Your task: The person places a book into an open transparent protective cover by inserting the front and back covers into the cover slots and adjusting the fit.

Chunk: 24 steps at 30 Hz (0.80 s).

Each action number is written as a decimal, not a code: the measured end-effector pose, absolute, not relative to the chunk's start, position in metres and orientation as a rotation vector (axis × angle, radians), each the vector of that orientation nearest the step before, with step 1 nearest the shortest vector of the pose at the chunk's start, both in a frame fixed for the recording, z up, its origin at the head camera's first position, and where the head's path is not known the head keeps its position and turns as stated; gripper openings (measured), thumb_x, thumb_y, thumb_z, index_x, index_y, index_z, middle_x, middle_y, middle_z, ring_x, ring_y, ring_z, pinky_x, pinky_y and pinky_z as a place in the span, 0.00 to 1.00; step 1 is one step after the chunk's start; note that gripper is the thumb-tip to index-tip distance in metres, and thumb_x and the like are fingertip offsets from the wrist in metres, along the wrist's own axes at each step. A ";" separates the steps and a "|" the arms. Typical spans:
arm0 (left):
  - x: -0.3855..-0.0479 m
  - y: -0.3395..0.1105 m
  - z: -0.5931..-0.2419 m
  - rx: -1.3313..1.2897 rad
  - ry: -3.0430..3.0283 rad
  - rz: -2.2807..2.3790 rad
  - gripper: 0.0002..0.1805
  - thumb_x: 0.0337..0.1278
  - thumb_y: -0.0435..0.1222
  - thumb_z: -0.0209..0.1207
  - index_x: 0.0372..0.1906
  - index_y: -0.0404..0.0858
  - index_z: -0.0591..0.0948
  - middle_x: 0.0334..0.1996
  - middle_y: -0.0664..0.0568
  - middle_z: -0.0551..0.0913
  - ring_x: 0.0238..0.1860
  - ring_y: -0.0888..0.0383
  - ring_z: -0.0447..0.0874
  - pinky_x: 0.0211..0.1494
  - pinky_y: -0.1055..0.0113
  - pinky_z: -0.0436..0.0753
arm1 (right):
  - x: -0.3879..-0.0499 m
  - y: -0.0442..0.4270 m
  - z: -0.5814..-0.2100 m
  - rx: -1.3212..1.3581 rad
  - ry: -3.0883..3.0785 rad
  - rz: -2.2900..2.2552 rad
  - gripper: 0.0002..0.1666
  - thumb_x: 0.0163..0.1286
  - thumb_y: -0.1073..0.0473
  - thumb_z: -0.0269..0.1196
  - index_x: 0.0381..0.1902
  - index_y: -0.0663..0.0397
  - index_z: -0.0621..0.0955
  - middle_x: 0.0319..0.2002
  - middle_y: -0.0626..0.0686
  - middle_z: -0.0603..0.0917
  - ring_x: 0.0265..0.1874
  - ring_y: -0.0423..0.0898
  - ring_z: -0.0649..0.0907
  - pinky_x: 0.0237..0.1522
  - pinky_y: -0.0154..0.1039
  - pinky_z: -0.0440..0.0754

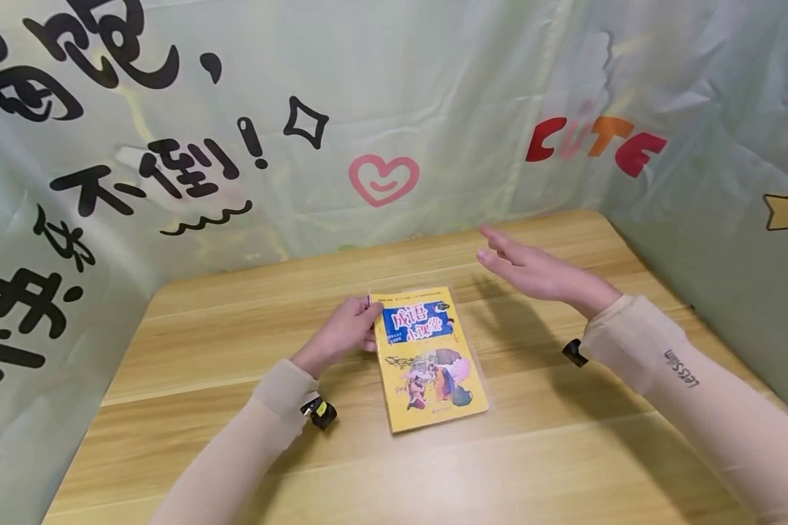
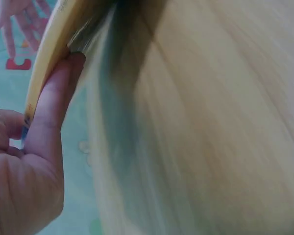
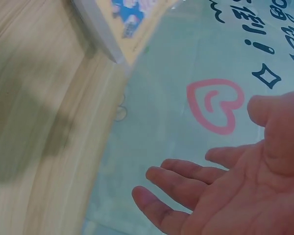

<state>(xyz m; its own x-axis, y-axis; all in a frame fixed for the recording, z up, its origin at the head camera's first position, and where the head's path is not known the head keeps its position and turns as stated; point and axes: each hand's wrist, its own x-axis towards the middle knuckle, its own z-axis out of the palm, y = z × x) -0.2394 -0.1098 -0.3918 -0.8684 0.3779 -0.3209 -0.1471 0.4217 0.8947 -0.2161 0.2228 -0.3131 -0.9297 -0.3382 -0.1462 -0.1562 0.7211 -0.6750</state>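
Note:
A yellow book with a blue title panel and a cartoon picture on its cover is in the middle of the head view. My left hand grips its upper left edge, thumb on the cover and fingers beneath. In the left wrist view the left hand pinches the book's edge, which is raised off the wood. My right hand hovers to the right of the book, holding nothing. Its fingers are extended and apart in the right wrist view, with a corner of the book above.
The wooden table extends around the book. A pale green cloth with black lettering, a pink heart and the word CUTE hangs behind the table and along its sides. Small black devices are strapped at both wrists.

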 end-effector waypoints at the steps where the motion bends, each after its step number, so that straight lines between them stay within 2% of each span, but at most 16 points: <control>1: -0.238 -0.110 -0.393 0.190 2.233 1.423 0.23 0.87 0.41 0.45 0.67 0.31 0.80 0.38 0.40 0.92 0.26 0.59 0.89 0.32 0.68 0.90 | -0.217 0.222 -0.314 -0.402 2.664 -1.006 0.48 0.88 0.35 0.42 0.89 0.52 0.41 0.89 0.62 0.44 0.86 0.69 0.54 0.84 0.70 0.52; 6: -0.231 -0.112 -0.396 0.135 2.354 1.233 0.18 0.85 0.42 0.51 0.49 0.29 0.83 0.26 0.43 0.88 0.18 0.58 0.85 0.26 0.65 0.89 | -0.218 0.218 -0.315 -0.436 2.628 -0.979 0.49 0.87 0.32 0.42 0.89 0.50 0.39 0.89 0.61 0.41 0.87 0.67 0.49 0.85 0.70 0.49; 10: -0.226 -0.114 -0.394 0.147 2.380 1.081 0.20 0.85 0.43 0.52 0.37 0.32 0.81 0.20 0.41 0.87 0.15 0.56 0.86 0.23 0.66 0.87 | -0.217 0.215 -0.315 -0.433 2.610 -0.955 0.51 0.86 0.30 0.43 0.89 0.48 0.38 0.89 0.62 0.42 0.87 0.67 0.48 0.84 0.71 0.49; 14: -0.222 -0.114 -0.391 0.157 2.405 0.984 0.22 0.85 0.45 0.53 0.33 0.34 0.81 0.19 0.43 0.87 0.15 0.56 0.86 0.23 0.67 0.87 | -0.216 0.215 -0.314 -0.431 2.616 -0.935 0.50 0.86 0.32 0.45 0.89 0.49 0.40 0.89 0.63 0.44 0.87 0.68 0.50 0.84 0.71 0.51; 18: -0.219 -0.112 -0.389 0.141 2.452 0.929 0.23 0.83 0.45 0.57 0.30 0.34 0.80 0.16 0.46 0.85 0.14 0.56 0.85 0.21 0.68 0.85 | -0.217 0.214 -0.316 -0.438 2.608 -0.917 0.51 0.85 0.31 0.47 0.90 0.49 0.43 0.89 0.61 0.45 0.87 0.67 0.51 0.84 0.71 0.52; 24: -0.220 -0.114 -0.381 0.169 2.549 0.879 0.22 0.80 0.48 0.60 0.30 0.36 0.81 0.18 0.48 0.84 0.17 0.56 0.83 0.24 0.68 0.83 | -0.222 0.211 -0.317 -0.474 2.617 -0.864 0.51 0.85 0.31 0.47 0.89 0.51 0.44 0.89 0.63 0.46 0.87 0.68 0.50 0.84 0.71 0.52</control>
